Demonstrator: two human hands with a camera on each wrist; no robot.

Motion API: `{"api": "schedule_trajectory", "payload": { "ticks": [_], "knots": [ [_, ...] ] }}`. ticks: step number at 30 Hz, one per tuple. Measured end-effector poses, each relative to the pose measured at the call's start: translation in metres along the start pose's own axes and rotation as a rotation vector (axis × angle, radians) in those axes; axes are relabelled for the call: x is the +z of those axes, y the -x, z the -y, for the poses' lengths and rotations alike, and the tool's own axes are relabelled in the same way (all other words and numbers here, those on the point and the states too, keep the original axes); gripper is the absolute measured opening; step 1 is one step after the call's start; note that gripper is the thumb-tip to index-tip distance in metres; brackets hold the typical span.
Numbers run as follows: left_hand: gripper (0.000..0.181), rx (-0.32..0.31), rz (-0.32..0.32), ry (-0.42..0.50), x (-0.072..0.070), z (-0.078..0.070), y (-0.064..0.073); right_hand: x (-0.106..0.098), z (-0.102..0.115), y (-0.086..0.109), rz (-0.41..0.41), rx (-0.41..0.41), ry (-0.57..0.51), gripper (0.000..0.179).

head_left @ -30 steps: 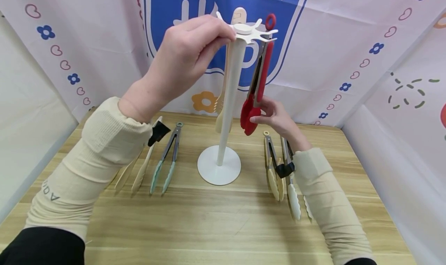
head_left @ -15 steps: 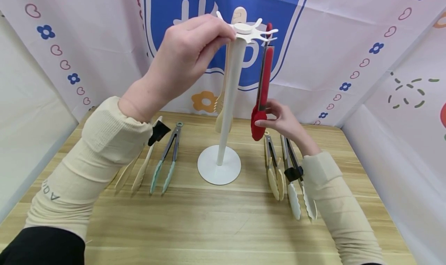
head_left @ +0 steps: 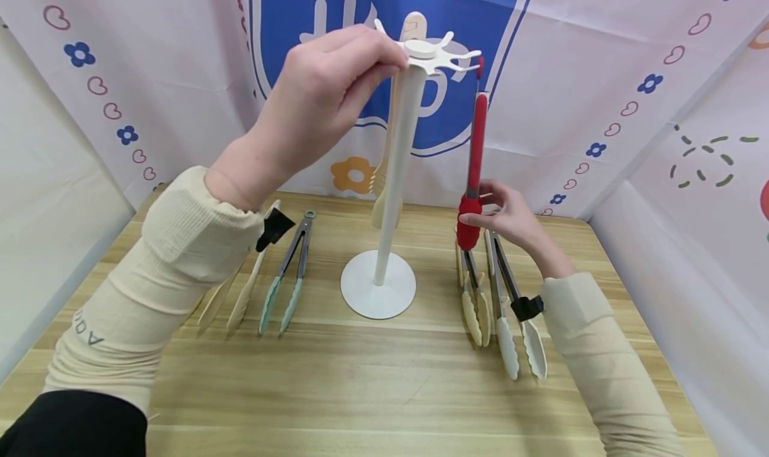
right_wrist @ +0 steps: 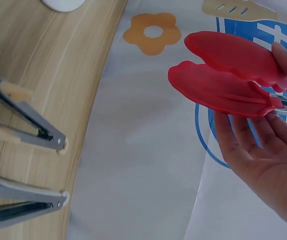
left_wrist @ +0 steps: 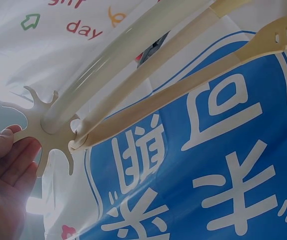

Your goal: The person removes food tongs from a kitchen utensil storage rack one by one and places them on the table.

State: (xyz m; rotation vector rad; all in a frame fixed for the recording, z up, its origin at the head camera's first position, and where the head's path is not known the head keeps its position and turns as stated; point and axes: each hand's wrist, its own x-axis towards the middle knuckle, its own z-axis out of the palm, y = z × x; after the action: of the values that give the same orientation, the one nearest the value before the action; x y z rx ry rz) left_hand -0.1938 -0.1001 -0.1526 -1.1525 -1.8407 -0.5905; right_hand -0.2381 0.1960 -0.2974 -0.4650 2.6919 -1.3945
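Observation:
A white utensil stand (head_left: 401,157) rises from a round base, with curved hooks around its top. My left hand (head_left: 336,77) pinches one of these hooks (left_wrist: 21,134) between thumb and fingers. Red tongs (head_left: 477,143) stand upright to the right of the pole, and my right hand (head_left: 510,213) holds them by their red heads (right_wrist: 223,92). Their red ring is right at the tip of a right-hand hook; I cannot tell whether it is on the hook. Beige utensils (left_wrist: 173,90), one slotted, hang from the stand on its far side.
Mint tongs (head_left: 294,270) and pale long-handled utensils (head_left: 246,297) lie left on the wooden table (head_left: 336,390). Yellow tongs (head_left: 471,303) and white-tipped tongs (head_left: 507,337) lie to the right, below my right hand. A printed cloth (head_left: 529,123) hangs close behind.
My right hand has moved the red tongs to the right and lower, away from the pole, and they have turned edge-on. The left hand has stayed on the stand.

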Motion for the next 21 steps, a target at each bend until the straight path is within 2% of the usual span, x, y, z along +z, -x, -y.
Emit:
{"api": "schedule_trajectory", "payload": {
  "ticks": [11,21],
  "knots": [
    [0.022,-0.007,-0.014,0.006,0.0,-0.001,0.0,-0.015,-0.014,0.011,-0.052,0.062,0.116,0.055],
    [0.022,-0.055,-0.022,0.041,-0.001,-0.002,0.001,-0.029,-0.024,0.023,-0.086,0.129,0.21,0.059]
  ]
}}
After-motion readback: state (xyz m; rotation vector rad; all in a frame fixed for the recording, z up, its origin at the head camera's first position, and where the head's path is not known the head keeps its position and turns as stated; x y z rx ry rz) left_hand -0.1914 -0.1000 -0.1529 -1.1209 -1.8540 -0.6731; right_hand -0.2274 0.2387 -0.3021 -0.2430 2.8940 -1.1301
